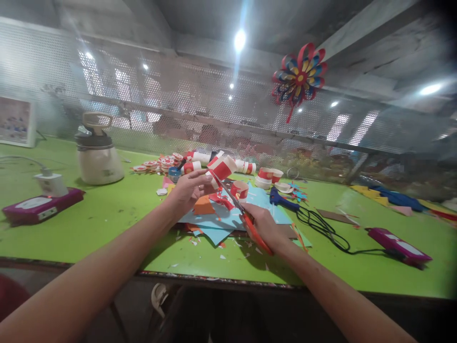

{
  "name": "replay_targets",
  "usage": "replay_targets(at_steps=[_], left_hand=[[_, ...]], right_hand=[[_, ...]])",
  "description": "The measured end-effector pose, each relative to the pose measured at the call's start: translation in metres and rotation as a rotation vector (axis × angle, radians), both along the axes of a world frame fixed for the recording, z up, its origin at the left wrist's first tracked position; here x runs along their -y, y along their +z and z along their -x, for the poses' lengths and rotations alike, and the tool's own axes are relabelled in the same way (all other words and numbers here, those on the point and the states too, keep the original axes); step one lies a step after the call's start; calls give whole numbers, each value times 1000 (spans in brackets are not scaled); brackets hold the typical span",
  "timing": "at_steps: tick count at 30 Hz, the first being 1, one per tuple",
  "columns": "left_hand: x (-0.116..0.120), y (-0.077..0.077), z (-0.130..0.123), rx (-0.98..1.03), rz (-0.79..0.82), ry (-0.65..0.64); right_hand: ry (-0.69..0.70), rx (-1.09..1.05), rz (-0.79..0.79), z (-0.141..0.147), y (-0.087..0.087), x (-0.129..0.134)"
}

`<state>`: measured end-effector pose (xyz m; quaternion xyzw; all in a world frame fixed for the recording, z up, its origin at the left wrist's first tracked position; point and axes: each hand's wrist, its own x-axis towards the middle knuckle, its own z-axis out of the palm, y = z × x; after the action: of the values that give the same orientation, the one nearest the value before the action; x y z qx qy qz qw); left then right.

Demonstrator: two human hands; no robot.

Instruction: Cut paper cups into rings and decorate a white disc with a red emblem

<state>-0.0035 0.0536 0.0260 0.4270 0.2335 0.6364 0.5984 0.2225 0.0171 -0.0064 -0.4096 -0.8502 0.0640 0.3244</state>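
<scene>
My left hand [188,189] is closed on a red and white paper cup [224,166], which is tilted above the middle of the table. Orange-handled scissors [255,233] are in my right hand [262,221], their blades pointing up and left to the cup's lower edge. Beneath both hands lie light blue paper sheets [228,216] with an orange piece [203,206] and red scraps on top. A cut red and white cup ring [239,189] stands on the sheets, just behind the scissors.
A blue glue gun [282,200] with a black cable lies right of the paper. Purple power strips [400,245] sit at both sides. Behind are a blue jar [174,174], several cups [264,176] and a white pump bottle [98,159]. A paper flower [300,78] hangs above.
</scene>
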Motion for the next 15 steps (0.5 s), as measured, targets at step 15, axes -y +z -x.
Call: replay_targets(at_steps=[15], left_hand=[[-3, -6, -2, -55, -65, -35]], right_hand=[[0, -41, 27, 0, 8, 4]])
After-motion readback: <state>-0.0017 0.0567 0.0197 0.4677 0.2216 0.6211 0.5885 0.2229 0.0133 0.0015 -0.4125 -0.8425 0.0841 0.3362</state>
